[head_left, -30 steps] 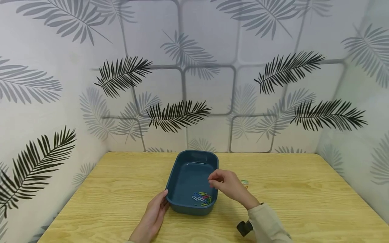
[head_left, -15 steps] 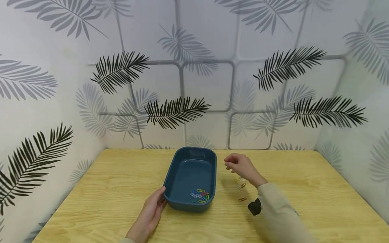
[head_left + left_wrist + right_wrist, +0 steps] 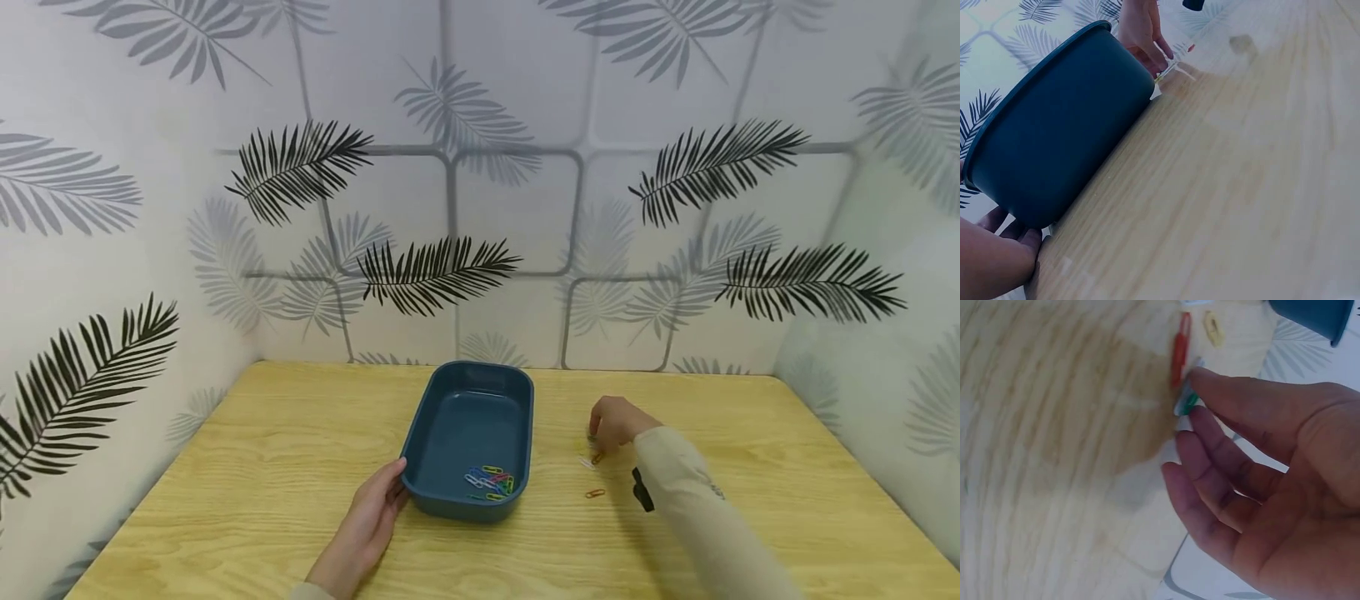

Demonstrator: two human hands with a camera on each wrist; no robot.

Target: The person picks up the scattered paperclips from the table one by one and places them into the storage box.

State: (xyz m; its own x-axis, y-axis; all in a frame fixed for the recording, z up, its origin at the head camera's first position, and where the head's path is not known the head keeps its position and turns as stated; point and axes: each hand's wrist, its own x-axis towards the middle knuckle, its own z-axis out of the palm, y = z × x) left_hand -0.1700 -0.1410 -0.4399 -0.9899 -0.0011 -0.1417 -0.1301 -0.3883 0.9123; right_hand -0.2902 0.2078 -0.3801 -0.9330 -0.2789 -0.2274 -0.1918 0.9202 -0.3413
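A deep blue tray [image 3: 465,433] stands on the wooden table. My left hand [image 3: 371,508] grips its near left side, thumb at the rim and fingers against the outer wall. Several coloured paper clips [image 3: 492,483] lie in the tray's near right corner. To the right of the tray, my right hand [image 3: 618,422] is down at some loose paper clips. In the right wrist view, its thumb and forefinger tips are right at a white and green paper clip [image 3: 1187,394], with a small gap between them. A red paper clip [image 3: 1180,350] and a yellow one [image 3: 1214,328] lie beside.
An orange paper clip [image 3: 595,493] and a white one [image 3: 587,462] lie on the tabletop [image 3: 300,433] between the tray and the right arm. A black wrist camera [image 3: 642,490] hangs under the right sleeve. A leaf-patterned backdrop [image 3: 517,325] rises behind the table.
My right hand has moved from over the tray out to the right and down to the loose paper clips. My left hand keeps its hold on the tray.
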